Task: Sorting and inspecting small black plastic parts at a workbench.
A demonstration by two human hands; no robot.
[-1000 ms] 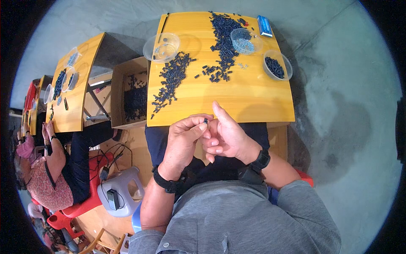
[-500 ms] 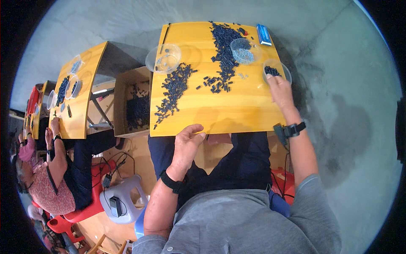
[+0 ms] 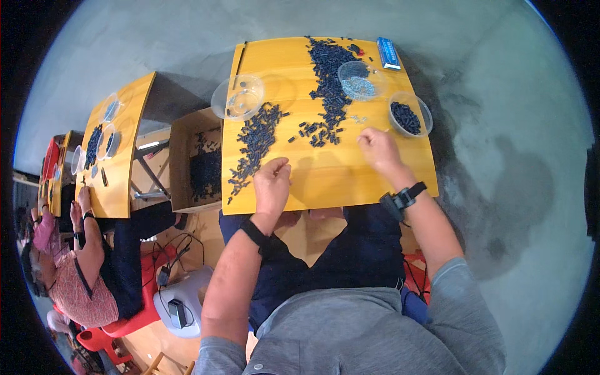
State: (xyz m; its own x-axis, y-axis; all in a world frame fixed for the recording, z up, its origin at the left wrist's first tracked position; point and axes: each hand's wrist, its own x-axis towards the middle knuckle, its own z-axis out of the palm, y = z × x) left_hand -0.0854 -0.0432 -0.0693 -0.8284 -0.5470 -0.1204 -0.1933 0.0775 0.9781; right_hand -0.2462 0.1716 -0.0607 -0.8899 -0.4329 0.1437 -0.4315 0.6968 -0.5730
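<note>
My left hand (image 3: 272,186) is over the yellow table (image 3: 337,178), beside the near end of a pile of small black cylindrical pieces (image 3: 258,139). Its thumb and fingers are pressed together; anything between them is too small to make out. My right hand (image 3: 380,151) has its fingers curled in, just nearer than a few loose silvery bits (image 3: 359,119); what they hold, if anything, is hidden. To the right of it, a clear round tub (image 3: 427,119) contains more black pieces. Another tub (image 3: 377,81), holding small silvery parts, stands against the larger black pile (image 3: 327,69).
A clear tub (image 3: 219,100) with a few bits overhangs the left edge. A blue box (image 3: 388,53) and a thin dark rod (image 3: 239,65) lie at the back. On the left stands a cardboard box (image 3: 180,195) of black pieces; beyond it, a person (image 3: 84,284) works at another table (image 3: 119,181).
My right hand has left the right-hand tub and come inward to the left. My left hand has moved from the table's front edge farther over the tabletop.
</note>
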